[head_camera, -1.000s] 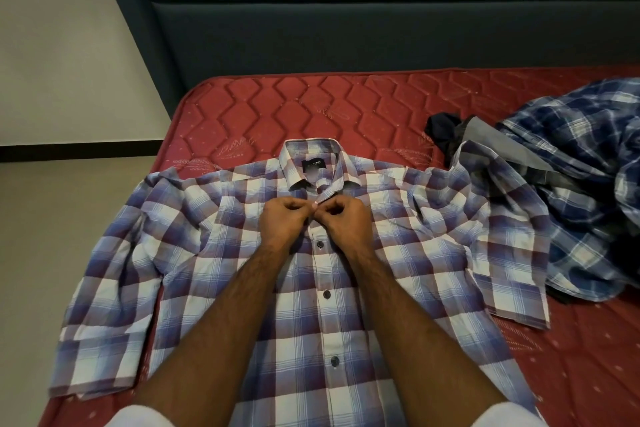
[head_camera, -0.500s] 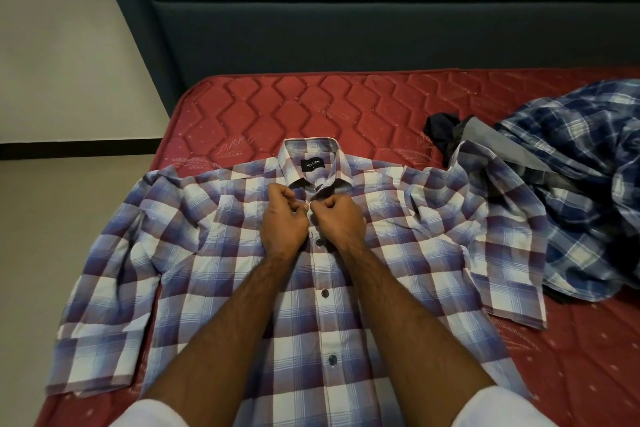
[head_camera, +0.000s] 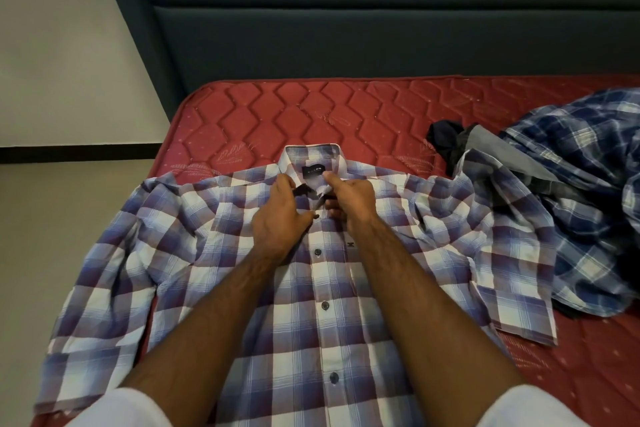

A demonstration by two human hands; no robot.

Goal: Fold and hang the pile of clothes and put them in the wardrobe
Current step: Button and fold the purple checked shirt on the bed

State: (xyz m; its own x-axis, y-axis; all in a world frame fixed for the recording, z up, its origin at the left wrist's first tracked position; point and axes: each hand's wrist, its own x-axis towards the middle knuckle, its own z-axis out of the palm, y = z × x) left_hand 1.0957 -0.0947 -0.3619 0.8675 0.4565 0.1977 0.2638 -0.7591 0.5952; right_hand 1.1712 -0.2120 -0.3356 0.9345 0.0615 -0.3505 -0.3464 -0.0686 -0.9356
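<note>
Red quilted mattress [head_camera: 294,114] with a purple, blue and white checked shirt [head_camera: 346,322] laid flat on it, front up, collar [head_camera: 311,158] pointing at the dark upholstered headboard [head_camera: 346,28]. Placket runs down the middle, dark buttons done up below the hands. Sleeve on the person's left side is spread out and hangs past the mattress edge; sleeve on the right side is folded back and its cuff lies just beside the other clothes

Both hands are at the neck opening, close together, forearms crossing the shirt body. Left hand [head_camera: 280,215]: fingers curled, pinching the left collar point and placket edge. Right hand [head_camera: 353,198]: index finger extended up along the right collar edge near the dark neck label [head_camera: 312,173], thumb under the fabric, gripping the right side of the opening. Can't tell if the top button is through its hole, the fingers cover it

Rest of the pile [head_camera: 571,201] sits on the right part of the mattress, touching the shirt's right sleeve: a crumpled dark blue plaid shirt on top, a grey garment and something black under it

White short sleeves [head_camera: 526,406] of the person visible at the bottom corners. Pale floor and wall on the left
</note>
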